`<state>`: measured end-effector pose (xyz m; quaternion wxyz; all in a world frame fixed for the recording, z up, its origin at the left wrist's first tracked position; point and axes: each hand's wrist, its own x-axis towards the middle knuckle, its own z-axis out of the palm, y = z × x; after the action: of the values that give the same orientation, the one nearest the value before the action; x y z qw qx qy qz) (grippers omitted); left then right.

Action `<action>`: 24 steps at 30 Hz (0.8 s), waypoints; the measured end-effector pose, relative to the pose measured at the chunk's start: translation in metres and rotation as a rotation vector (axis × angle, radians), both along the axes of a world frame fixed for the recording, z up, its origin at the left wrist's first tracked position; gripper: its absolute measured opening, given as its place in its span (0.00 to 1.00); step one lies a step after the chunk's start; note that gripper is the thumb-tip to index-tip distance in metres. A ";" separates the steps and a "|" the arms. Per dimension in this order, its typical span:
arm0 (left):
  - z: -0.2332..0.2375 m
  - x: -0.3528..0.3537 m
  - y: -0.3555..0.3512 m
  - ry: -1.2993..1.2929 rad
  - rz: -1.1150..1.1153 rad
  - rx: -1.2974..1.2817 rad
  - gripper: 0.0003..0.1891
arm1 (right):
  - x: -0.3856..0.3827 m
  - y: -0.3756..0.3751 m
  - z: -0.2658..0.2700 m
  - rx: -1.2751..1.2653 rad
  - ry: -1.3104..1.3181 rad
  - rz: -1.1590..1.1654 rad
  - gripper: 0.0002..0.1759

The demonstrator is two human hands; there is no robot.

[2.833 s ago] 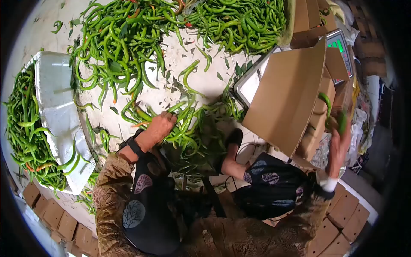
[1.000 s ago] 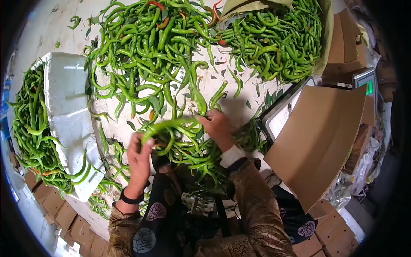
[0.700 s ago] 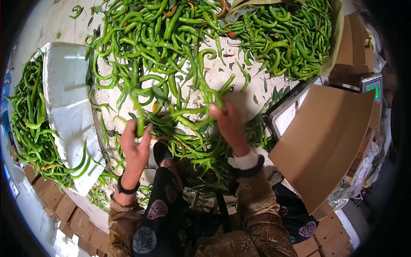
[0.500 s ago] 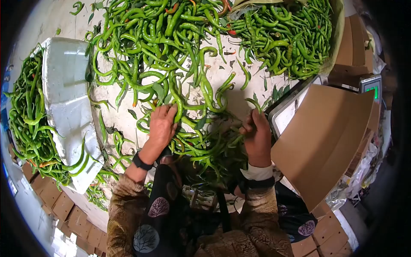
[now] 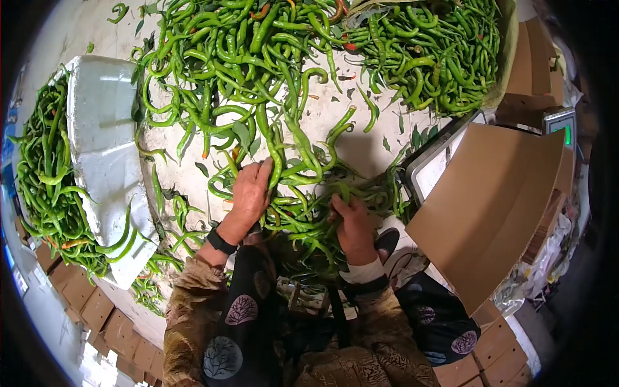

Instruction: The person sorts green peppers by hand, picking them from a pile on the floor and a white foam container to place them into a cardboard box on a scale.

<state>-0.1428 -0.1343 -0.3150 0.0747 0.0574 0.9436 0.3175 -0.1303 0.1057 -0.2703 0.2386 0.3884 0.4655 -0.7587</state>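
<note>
Long green pepper lies on the pale floor, lower part against the fingertips of the left hand. Left grip: fingers together and bent, thumb hidden, can't tell if it's closed on the pepper. Right hand is just across the near pile, thumb and index pinching a second pepper; its lower part is hidden.

Near pile sits between the hands and runs down toward the lap. Big pile is directly beyond the left hand, its loose lower edge meeting the long green pepper. Sack with peppers spilling at its mouth is top right.

Open room: bare patch beyond the right hand, with a few leaf scraps, bounded right by the scale. Cardboard box overhangs the scale, flap edge well right of the right hand. Foam box of peppers closes off the left, well apart from the left hand.
</note>
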 end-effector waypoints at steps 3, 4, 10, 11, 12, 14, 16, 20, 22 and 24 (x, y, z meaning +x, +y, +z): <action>-0.001 -0.009 0.013 0.066 -0.028 -0.136 0.38 | -0.005 -0.006 -0.002 0.195 0.126 0.123 0.09; -0.008 -0.006 0.009 0.068 -0.026 -0.138 0.38 | -0.011 -0.004 -0.003 0.193 0.128 0.124 0.09; -0.012 -0.011 -0.004 0.137 -0.170 -0.192 0.33 | -0.051 0.002 -0.029 0.871 0.429 0.576 0.13; -0.020 -0.010 -0.003 0.152 -0.173 -0.233 0.26 | -0.059 0.000 -0.023 0.824 0.356 0.516 0.13; -0.021 -0.009 -0.003 0.151 -0.173 -0.231 0.26 | -0.063 0.000 -0.019 0.777 0.285 0.458 0.13; -0.012 -0.017 0.001 0.083 -0.124 -0.180 0.24 | -0.063 0.007 -0.026 0.704 0.244 0.408 0.13; 0.002 -0.019 -0.002 0.008 -0.111 -0.122 0.20 | -0.061 0.015 -0.031 0.625 0.197 0.356 0.13; 0.041 -0.021 -0.011 0.045 0.019 0.312 0.15 | -0.065 0.021 -0.019 0.686 0.260 0.485 0.15; 0.056 -0.014 -0.021 -0.111 -0.035 0.415 0.19 | -0.066 0.013 -0.001 0.613 0.285 0.538 0.17; 0.069 -0.010 -0.020 -0.139 -0.040 0.389 0.18 | -0.066 0.001 0.015 0.217 0.470 0.759 0.21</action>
<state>-0.1528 -0.1539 -0.2465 0.1336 0.0673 0.8556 0.4955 -0.1961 0.1068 -0.2551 0.3455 0.0303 0.6931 -0.6320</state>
